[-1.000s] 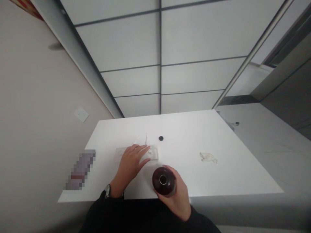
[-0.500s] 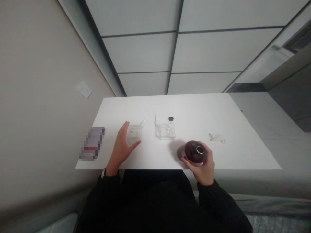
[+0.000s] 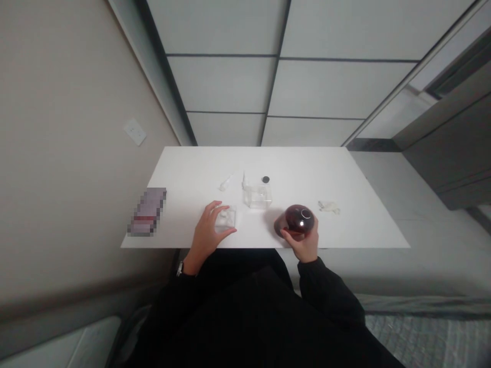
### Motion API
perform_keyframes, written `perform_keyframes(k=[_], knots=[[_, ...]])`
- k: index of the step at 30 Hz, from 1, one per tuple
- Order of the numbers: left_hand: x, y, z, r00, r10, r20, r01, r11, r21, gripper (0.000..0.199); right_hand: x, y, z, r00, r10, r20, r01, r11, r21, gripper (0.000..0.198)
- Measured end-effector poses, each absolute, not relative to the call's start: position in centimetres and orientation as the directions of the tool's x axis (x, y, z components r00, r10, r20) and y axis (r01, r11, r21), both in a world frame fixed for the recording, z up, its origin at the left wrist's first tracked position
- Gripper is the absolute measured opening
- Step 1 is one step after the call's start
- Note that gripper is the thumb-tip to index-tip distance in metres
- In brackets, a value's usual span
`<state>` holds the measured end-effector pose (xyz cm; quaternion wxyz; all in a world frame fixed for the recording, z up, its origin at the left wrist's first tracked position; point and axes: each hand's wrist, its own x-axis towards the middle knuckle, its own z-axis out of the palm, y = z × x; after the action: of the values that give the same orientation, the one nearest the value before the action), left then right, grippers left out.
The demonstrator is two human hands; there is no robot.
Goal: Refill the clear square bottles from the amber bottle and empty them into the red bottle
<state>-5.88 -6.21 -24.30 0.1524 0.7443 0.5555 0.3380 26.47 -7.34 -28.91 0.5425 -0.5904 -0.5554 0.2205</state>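
Observation:
With thumb and fingers on either side, my left hand (image 3: 207, 230) grips a small clear square bottle (image 3: 227, 219) near the table's front edge. The bottle's top looks uncapped. My right hand (image 3: 307, 243) is wrapped round a large dark red bottle (image 3: 299, 219), its round open mouth facing up toward me. Whether its base rests on the table, I cannot tell. Between the hands and farther back stands a second clear square bottle (image 3: 260, 196). Behind the bottles lie one pale dropper-like top (image 3: 226, 183) and another slim clear one (image 3: 244, 181).
A small black cap (image 3: 266, 179) lies behind the second clear bottle. On the right of the white table (image 3: 307, 163) is a crumpled whitish tissue or wrapper (image 3: 329, 206). A blurred-out flat object (image 3: 149, 210) lies at the left edge, near the wall.
My left hand has closed on the clear square bottle and brought it right and nearer to me, away from its dropper-like top. My right hand still holds the red bottle. The view has shifted.

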Motion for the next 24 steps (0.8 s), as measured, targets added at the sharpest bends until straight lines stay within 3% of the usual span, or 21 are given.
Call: perform_keyframes(k=[10,19,24], knots=[[-1.6,-7.5,-23.5,0.348,0.906,0.239,0.661,-0.418,0.623,0.062,26.6,-7.6,-28.8,0.231,0.919,0.321,0.339,0.233,-0.911,0.090],[0.9,-7.0,-25.5,0.297,0.878,0.374,0.647,-0.473,0.597,0.068,26.6,-7.6,-29.0,0.234,0.908,0.347,0.341,0.257,-0.904,0.101],[0.8,-7.0,-25.8,0.228,0.906,0.357,0.629,-0.417,0.656,0.092,27.2,-8.1,-29.4,0.236,0.900,0.367,0.386,0.260,-0.885,0.093]])
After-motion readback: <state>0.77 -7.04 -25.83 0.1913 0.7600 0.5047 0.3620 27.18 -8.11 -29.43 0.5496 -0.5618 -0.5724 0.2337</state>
